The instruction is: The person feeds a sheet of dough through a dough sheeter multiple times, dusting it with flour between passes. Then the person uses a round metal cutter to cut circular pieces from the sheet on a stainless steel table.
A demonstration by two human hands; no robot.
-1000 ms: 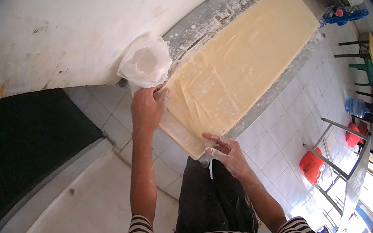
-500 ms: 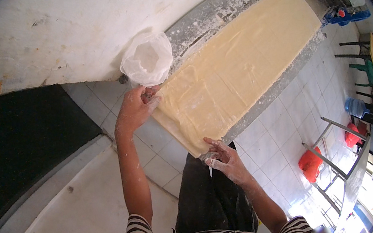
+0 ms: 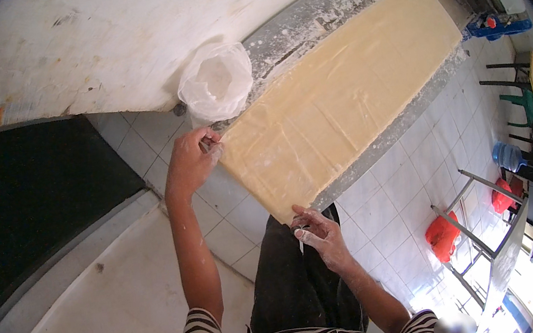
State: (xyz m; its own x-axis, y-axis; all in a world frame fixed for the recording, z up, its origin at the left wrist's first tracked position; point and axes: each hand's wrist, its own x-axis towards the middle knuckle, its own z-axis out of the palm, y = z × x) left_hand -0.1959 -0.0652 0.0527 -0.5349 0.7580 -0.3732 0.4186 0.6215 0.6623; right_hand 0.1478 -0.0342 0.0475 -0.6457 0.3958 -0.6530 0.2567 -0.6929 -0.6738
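Observation:
A long, pale yellow dough sheet (image 3: pixel 352 96) lies over a floury grey work surface, its near end reaching the surface's edge. My left hand (image 3: pixel 196 159) is closed at the sheet's left near corner, thumb and fingertips pinching the edge. At the right near corner, my right hand (image 3: pixel 322 235) has its fingers bent round the dough's edge, with the index finger against the sheet; the grip itself is partly hidden. Flour whitens both hands. Just beyond my left hand stands a white plastic bag (image 3: pixel 217 83) with its mouth open, holding white powder.
A stained white wall (image 3: pixel 106 46) runs along the left. Blue-sided equipment (image 3: pixel 499 26) stands at the sheet's far end. On the tiled floor (image 3: pixel 381 208) to the right are a metal-framed table (image 3: pixel 496 250), a red bag (image 3: pixel 442 237), a blue water jug (image 3: pixel 507 156) and a green chair (image 3: pixel 524 99).
The rumpled near end of the dough sheet has become flatter and straighter along its edge. My left hand has shifted slightly left, and my right fingers are more curled at the corner.

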